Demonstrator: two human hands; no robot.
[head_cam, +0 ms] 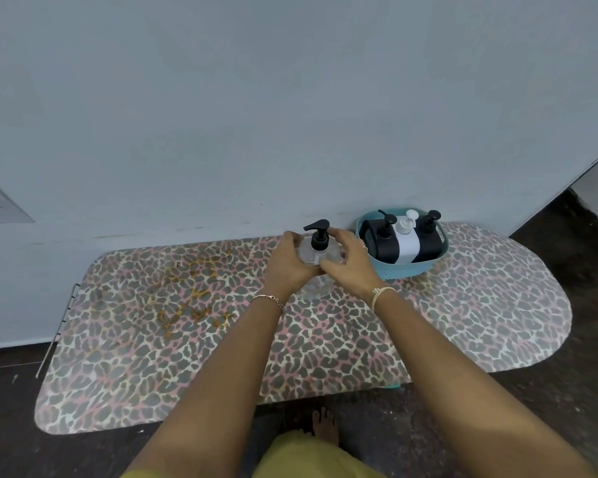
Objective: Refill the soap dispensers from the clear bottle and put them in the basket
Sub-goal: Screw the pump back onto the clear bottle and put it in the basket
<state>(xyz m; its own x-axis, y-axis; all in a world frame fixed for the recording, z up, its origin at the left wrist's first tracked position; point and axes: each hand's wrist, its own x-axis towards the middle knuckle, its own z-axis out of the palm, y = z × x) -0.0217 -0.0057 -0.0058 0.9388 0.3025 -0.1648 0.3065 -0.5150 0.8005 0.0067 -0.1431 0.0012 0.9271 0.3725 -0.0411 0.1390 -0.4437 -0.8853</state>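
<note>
Pale blue-grey wall [290, 98] behind. A long leopard-print surface [118, 339] with rounded ends stands against it, with orange-brown staining on its left half. A light blue basket [404, 267] sits at the surface's back right, close to the wall. It holds three pump dispensers upright in a row: a black dispenser [382, 244] on the left, a white dispenser [408, 246] in the middle, and a second black dispenser [428, 241] on the right. The clear bottle [308, 251] stands on the surface just left of the basket, its black pump [320, 234] on top. Left hand [287, 260] is curled round the bottle's left shoulder. Right hand [347, 260] is curled round its right side, fingertips up by the pump. Thin chain bracelet [266, 298] on the left wrist, pale thread band [380, 293] on the right.
</note>
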